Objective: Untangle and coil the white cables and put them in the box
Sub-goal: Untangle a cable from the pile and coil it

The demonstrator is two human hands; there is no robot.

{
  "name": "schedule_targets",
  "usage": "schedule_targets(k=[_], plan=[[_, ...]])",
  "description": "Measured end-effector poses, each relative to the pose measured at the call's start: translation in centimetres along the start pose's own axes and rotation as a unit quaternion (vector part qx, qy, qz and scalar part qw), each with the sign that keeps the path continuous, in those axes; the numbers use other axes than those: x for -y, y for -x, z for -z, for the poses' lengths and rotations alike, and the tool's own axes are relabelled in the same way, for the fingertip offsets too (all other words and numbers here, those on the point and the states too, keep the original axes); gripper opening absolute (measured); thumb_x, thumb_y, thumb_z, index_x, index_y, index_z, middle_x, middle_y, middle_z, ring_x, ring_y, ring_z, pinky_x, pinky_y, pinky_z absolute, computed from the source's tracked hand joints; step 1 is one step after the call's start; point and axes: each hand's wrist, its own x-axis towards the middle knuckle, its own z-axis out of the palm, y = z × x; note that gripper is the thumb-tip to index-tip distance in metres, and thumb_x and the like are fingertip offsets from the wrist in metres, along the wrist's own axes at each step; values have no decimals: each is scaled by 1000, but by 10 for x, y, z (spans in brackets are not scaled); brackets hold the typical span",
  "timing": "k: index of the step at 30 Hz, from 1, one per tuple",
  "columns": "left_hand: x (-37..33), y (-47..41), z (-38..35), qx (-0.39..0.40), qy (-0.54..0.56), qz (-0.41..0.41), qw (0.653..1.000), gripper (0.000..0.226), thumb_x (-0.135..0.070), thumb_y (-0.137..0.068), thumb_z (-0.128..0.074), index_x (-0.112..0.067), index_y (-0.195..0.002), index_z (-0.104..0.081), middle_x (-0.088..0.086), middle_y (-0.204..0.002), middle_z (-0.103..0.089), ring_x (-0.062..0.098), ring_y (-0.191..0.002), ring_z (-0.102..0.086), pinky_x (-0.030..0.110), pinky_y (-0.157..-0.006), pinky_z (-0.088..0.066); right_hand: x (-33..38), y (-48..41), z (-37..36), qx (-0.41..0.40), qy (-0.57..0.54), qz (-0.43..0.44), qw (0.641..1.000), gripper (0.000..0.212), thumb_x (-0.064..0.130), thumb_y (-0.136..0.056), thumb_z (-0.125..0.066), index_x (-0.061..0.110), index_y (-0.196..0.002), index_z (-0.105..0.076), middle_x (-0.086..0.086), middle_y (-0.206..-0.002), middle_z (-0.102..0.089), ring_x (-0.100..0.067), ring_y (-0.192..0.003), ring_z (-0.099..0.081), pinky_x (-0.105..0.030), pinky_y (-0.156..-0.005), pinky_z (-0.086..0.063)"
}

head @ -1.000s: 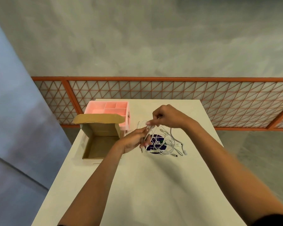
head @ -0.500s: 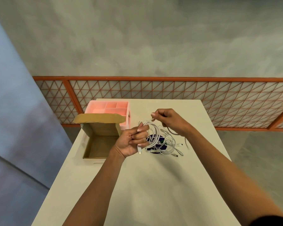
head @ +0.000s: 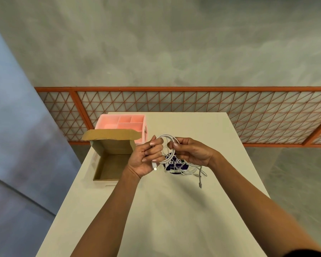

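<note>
Above the table's middle, both my hands hold one white cable [head: 170, 140] wound into loops. My left hand [head: 146, 158] grips the left side of the coil, and a connector end [head: 154, 166] sticks out below its fingers. My right hand [head: 191, 152] pinches the coil's right side. A loose tail of cable [head: 199, 179] hangs down to the table under my right wrist. More tangled white cables [head: 185, 172] lie beneath the hands. The open cardboard box [head: 107, 164] stands to the left of my left hand, its lid flap up and its inside empty.
A pink plastic organiser [head: 122, 123] with several compartments stands behind the cardboard box. A dark round sticker or pad [head: 174, 165] lies under the cable pile. The white table [head: 156, 210] ends at an orange lattice railing [head: 193, 106] beyond its far edge.
My right hand has come down and closer to my left hand, laying another loop onto the coil. The coil is now rounder and held by both hands; a tail hangs at the right.
</note>
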Motion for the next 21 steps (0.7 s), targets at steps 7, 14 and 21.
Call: schedule_targets(k=[7, 14, 21], plan=[[-1, -4, 7, -12, -14, -13, 1000, 31, -20, -102, -29, -10, -82, -50, -4, -54, -31, 10, -42, -29, 25, -62, -40, 2, 0, -1, -34, 16, 17, 999, 18, 18, -97, -46, 8, -84, -53, 7, -70, -56, -1, -45, -28, -11, -43, -27], [3, -13, 13, -93, -46, -53, 993, 34, -31, -98, -38, -16, -71, -53, -8, -50, -21, 8, -38, -17, 20, -51, -38, 1, -3, -1, -111, 155, 17, 982, 29, 28, -101, -42, 14, -78, -53, -2, -65, -37, -7, -48, -21, -16, -43, -21], [8, -16, 10, -166, -80, -68, 981, 46, -35, -101, -28, -17, -62, -47, -8, -46, -24, 5, -35, -22, 20, -48, -36, -6, -5, -14, -174, 167, 20, 970, 31, 27, -104, -36, 15, -77, -46, 8, -60, -42, -2, -43, -27, -15, -42, -25]])
